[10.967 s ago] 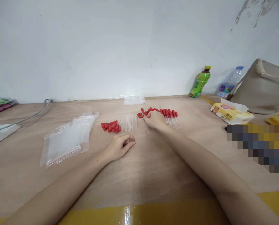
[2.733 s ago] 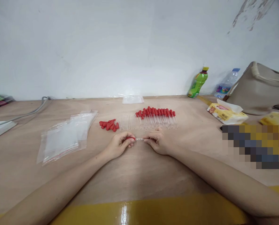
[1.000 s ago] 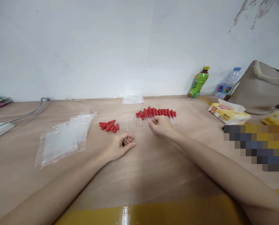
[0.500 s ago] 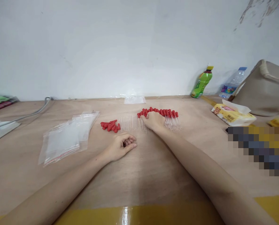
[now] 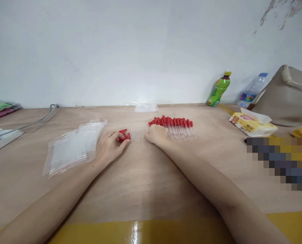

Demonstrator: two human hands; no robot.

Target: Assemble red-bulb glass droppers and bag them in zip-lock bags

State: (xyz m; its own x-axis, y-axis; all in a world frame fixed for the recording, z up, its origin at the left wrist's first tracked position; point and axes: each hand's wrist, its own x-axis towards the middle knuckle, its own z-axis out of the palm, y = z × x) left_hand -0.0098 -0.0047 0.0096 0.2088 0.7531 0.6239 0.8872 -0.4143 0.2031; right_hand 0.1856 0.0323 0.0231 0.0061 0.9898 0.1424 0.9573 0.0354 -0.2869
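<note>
My left hand [image 5: 110, 146] is at the small pile of red rubber bulbs [image 5: 125, 134], thumb and fingers curled about a bulb at its near side. My right hand [image 5: 157, 134] is closed on a thin glass tube [image 5: 147, 128] at the right end of a row of bare glass tubes [image 5: 137, 133]; its fingertips are partly hidden. Just right of this hand lie several glass droppers [image 5: 182, 127], side by side, each with a red bulb on its far end. My right hand covers the leftmost ones in part.
Clear zip bags [image 5: 69, 149] lie in a stack at left, near a grey cable [image 5: 45, 117]. Another small bag [image 5: 146, 108] is by the wall. To the right stand a green bottle [image 5: 219, 89], a clear bottle [image 5: 254, 89], a tissue pack [image 5: 252, 124] and a beige bag [image 5: 288, 98].
My left hand has moved left and away from me, onto the red bulbs. My right hand has shifted left from the capped droppers to the bare tubes.
</note>
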